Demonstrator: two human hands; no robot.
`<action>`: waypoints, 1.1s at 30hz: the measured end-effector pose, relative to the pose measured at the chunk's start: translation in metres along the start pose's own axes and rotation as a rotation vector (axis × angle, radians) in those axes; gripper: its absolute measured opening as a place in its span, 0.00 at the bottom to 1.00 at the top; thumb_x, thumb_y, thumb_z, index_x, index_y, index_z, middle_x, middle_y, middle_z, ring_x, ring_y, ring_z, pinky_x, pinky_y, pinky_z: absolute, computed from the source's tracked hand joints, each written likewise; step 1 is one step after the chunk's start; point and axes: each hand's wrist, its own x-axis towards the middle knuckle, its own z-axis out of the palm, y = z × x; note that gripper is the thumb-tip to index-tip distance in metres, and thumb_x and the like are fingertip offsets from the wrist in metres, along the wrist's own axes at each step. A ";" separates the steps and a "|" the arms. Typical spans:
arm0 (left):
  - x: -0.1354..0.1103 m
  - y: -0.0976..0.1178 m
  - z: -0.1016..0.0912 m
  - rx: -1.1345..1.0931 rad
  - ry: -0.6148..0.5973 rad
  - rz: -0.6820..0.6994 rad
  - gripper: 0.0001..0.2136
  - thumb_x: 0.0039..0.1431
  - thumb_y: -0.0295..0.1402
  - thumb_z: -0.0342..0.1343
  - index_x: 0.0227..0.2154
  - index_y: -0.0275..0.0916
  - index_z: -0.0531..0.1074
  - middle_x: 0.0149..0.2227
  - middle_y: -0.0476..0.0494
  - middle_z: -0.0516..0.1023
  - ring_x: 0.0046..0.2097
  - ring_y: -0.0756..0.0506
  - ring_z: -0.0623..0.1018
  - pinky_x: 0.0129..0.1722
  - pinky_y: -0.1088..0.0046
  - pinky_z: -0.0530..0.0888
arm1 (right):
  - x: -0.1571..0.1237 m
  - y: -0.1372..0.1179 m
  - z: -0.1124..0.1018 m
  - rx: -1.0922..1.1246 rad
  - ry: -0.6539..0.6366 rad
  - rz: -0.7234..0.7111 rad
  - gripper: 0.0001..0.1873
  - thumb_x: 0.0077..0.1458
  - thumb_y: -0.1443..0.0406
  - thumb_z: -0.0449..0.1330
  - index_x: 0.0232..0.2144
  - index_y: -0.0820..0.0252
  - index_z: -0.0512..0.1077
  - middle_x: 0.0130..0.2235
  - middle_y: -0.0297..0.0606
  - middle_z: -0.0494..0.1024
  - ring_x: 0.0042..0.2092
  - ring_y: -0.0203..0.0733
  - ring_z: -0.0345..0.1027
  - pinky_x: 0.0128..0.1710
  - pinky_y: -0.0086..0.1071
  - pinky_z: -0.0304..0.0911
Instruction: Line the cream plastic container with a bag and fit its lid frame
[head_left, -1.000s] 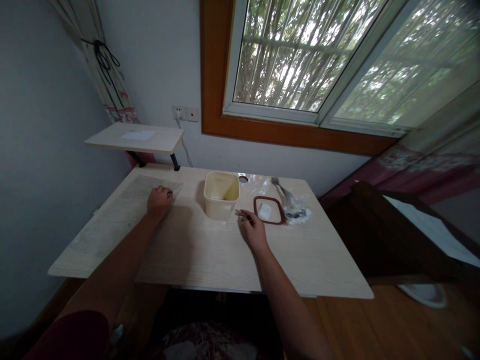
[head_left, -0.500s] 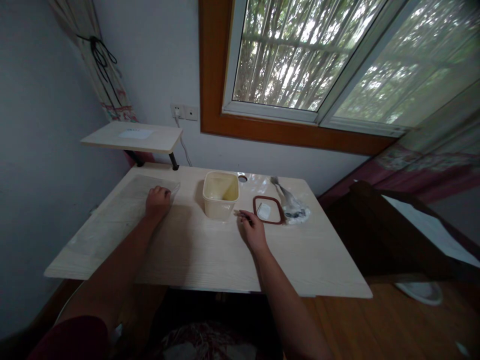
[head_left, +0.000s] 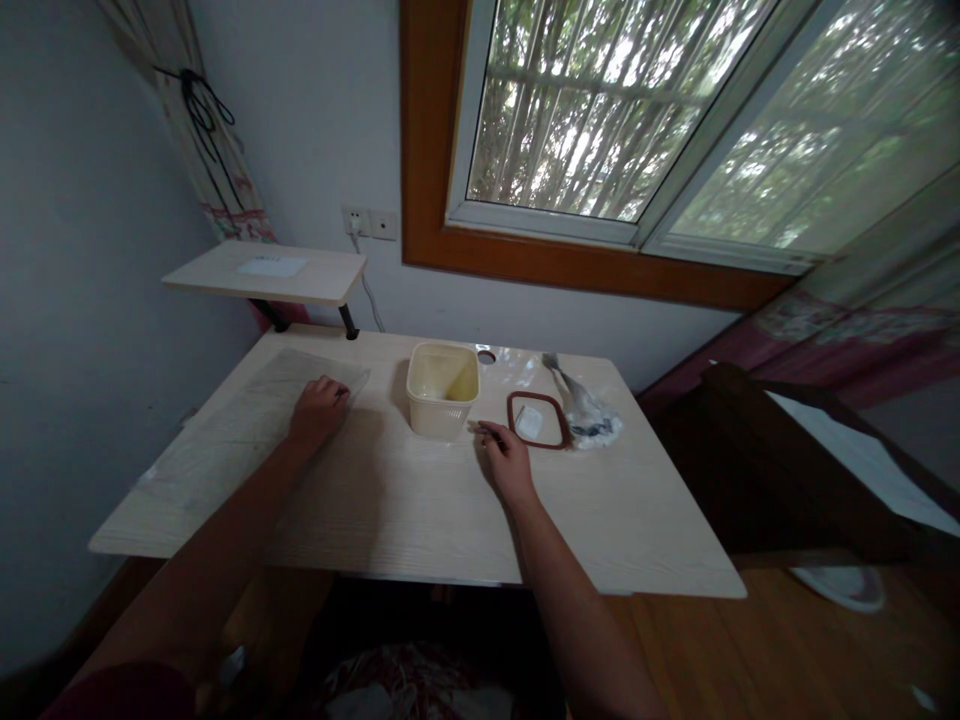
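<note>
My left hand (head_left: 319,408) is closed on the right end of a clear plastic bag (head_left: 247,430), which lies spread flat over the left of the table. A cream square bin (head_left: 442,415) stands upright between my hands, its top open toward me. Just right of its base, my right hand (head_left: 508,460) rests with fingers pinched around something small and dark that I cannot make out. Beyond that hand lies a brown square frame (head_left: 564,425), with a small white item (head_left: 529,422) inside its outline. A bunched plastic bag (head_left: 592,420) with dark and white contents touches the frame's right side.
At the back left a small raised shelf (head_left: 330,285) holds a sheet of paper (head_left: 271,267). The light wooden table (head_left: 630,530) has a round cable hole (head_left: 486,357) near the wall. A dark piece of furniture (head_left: 720,480) stands to the right.
My left hand has shifted slightly right, pulling the bag's end along with it. My right hand and the bin stay where they were.
</note>
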 end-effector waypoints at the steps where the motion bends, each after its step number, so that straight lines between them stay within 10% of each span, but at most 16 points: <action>1: -0.001 0.001 -0.002 -0.001 -0.012 0.008 0.13 0.67 0.38 0.46 0.38 0.39 0.75 0.43 0.38 0.76 0.49 0.38 0.73 0.55 0.59 0.69 | 0.000 -0.001 0.000 -0.003 -0.002 -0.003 0.17 0.61 0.62 0.54 0.47 0.57 0.78 0.46 0.42 0.82 0.48 0.48 0.75 0.52 0.42 0.68; 17: 0.038 -0.033 0.004 0.203 -0.180 -0.086 0.19 0.65 0.35 0.45 0.52 0.38 0.76 0.51 0.34 0.76 0.52 0.37 0.73 0.55 0.59 0.70 | -0.001 0.001 0.000 -0.022 -0.011 -0.014 0.17 0.60 0.63 0.54 0.47 0.58 0.78 0.45 0.42 0.82 0.48 0.47 0.75 0.52 0.42 0.68; 33: 0.082 -0.011 -0.006 0.345 -0.338 -0.006 0.16 0.62 0.25 0.42 0.40 0.34 0.77 0.46 0.27 0.77 0.44 0.35 0.79 0.42 0.60 0.73 | 0.000 -0.001 0.000 -0.021 -0.020 -0.018 0.17 0.59 0.64 0.54 0.47 0.57 0.78 0.45 0.41 0.82 0.47 0.47 0.75 0.50 0.41 0.69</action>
